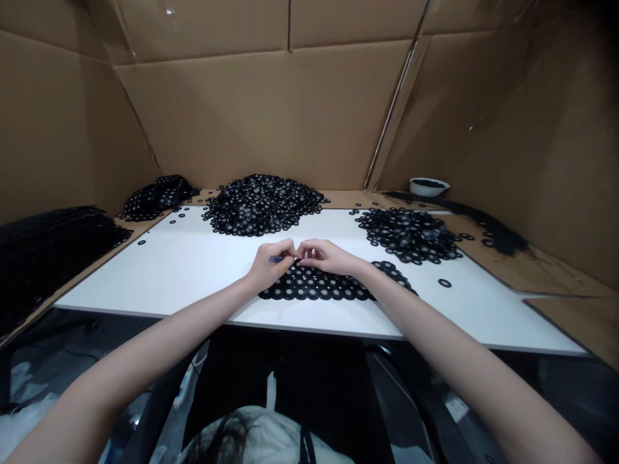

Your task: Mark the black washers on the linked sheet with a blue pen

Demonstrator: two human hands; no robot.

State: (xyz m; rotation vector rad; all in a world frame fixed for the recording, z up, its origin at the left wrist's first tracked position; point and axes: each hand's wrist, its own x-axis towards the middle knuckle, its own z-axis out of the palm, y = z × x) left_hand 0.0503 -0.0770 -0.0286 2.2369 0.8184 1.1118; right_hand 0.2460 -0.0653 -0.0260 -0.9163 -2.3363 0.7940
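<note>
A sheet of linked black rings (333, 287) lies flat on the white board in front of me. My left hand (271, 264) is closed at its upper left edge, with a short blue piece (275, 259) showing between the fingers; the rest of it is hidden. Fingertip to fingertip with it, my right hand (326, 256) pinches at the sheet's far edge. What lies between those right fingertips is too small to make out, though they touch the black rings.
Loose black rings form a large heap (261, 203) behind my hands and a smaller heap (411, 235) to the right. A single ring (445, 283) lies nearer. Black bundles (53, 251) fill the left side. A white bowl (429, 187) stands back right. Cardboard walls (261, 116) surround the white board (159, 277).
</note>
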